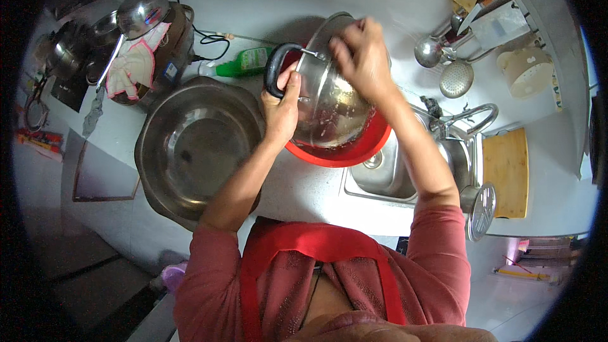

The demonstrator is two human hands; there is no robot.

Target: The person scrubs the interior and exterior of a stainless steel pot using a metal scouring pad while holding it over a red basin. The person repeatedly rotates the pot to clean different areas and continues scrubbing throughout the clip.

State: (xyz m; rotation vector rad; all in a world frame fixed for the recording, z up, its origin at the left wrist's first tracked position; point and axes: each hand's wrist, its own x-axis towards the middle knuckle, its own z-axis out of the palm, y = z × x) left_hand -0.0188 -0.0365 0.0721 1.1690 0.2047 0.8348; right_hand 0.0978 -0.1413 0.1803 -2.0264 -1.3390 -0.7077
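A wet, shiny stainless-steel pot (327,109) is tilted over a red basin (342,160). Its black loop handle (274,69) points up and to the left. My left hand (281,116) grips the pot at this handle, with the thumb along the near side. Over the pot's upper part, my right hand (363,59) has curled fingers and is blurred. Whether something sits under those fingers is hidden. Left of the basin stands a large, wide metal bowl (190,147) with nothing visible in it.
A steel sink (380,183) with a curved faucet (482,118) adjoins the basin. Behind the bowl lies a green bottle (247,61). A dark appliance (173,64) bears a cloth (133,69). Ladles (427,52) and a knife (470,19) hang at right, above a wooden cutting board (508,171).
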